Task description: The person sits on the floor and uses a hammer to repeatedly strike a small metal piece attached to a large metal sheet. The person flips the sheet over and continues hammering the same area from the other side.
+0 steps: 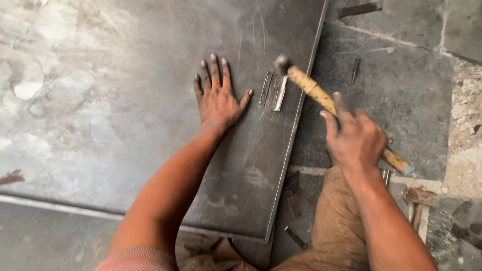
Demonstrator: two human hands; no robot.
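Pressing flat with fingers spread, left hand (218, 98) released and palm down on the dark metal sheet (125, 115), holding nothing; just beside its thumb, small shiny metal strip (280, 93) lying on a scuffed patch near the sheet's edge

Clenched round the yellowish wooden handle of a hammer (321, 98), right hand (354, 138) raised and blurred, hammer head up ahead of the knuckles, over the strip, handle end poking out behind the wrist

Beyond that hand, thin punch (355, 70) on the stone floor (401, 95); behind it, second hammer (420, 198) near the brown trouser knee (336, 221)
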